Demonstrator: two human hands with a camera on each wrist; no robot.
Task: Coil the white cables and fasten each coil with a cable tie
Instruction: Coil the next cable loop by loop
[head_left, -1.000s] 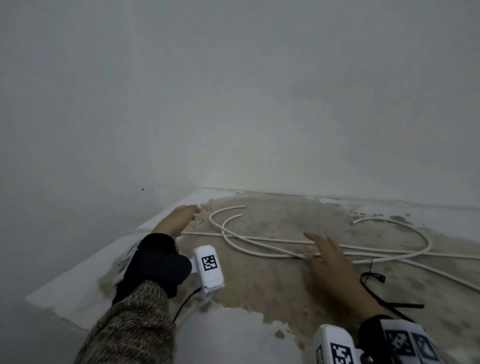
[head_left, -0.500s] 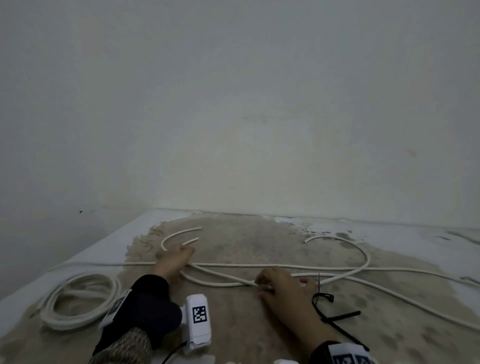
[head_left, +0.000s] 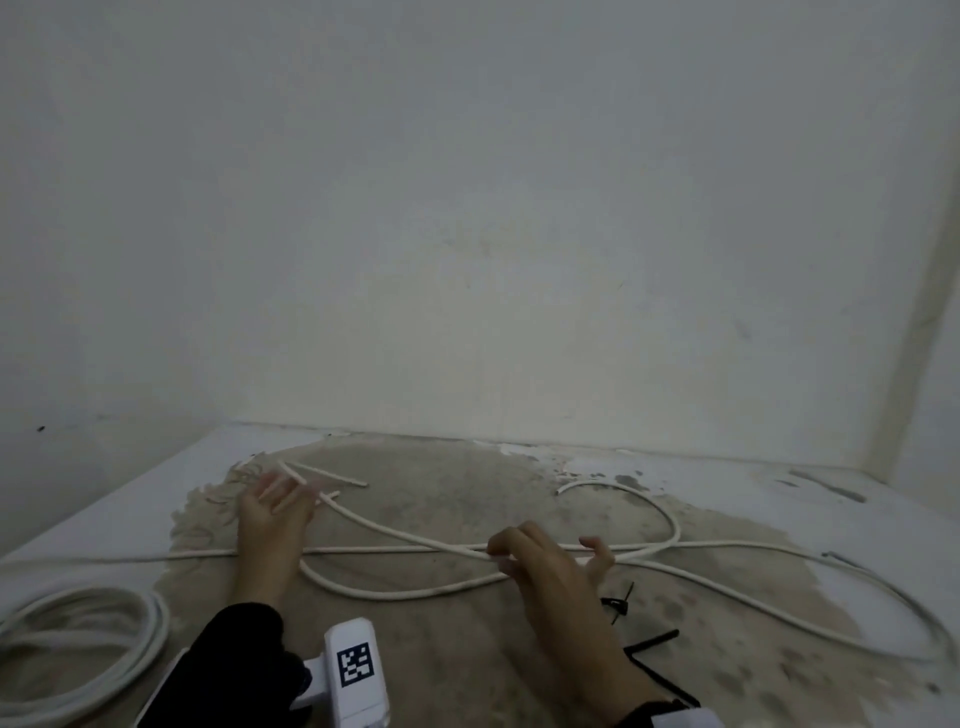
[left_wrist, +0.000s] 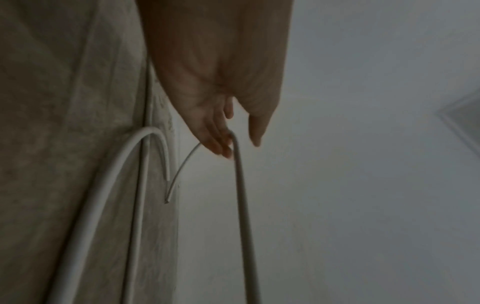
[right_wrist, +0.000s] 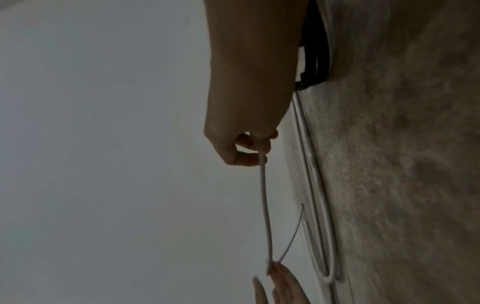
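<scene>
A white cable (head_left: 395, 530) runs between my two hands, raised a little off the stained floor. My left hand (head_left: 291, 486) holds it near its free end, and the cable (left_wrist: 241, 205) bends over the nearly straight fingers (left_wrist: 218, 144), thumb apart. My right hand (head_left: 501, 558) pinches the same cable (right_wrist: 265, 205) between thumb and forefinger (right_wrist: 246, 159). Further white cable (head_left: 779, 597) loops and crosses on the floor to the right. Black cable ties (head_left: 618, 605) lie just right of my right hand.
A finished-looking white coil (head_left: 104, 654) lies on the floor at the near left. White walls (head_left: 467, 260) close the floor off behind and on the left. A wrist camera with a marker (head_left: 356, 670) sits on my left forearm.
My right hand went from flat over the cable to pinching and lifting it. My left hand came back from the far left corner to the cable's end. The view swung left, revealing the coil.
</scene>
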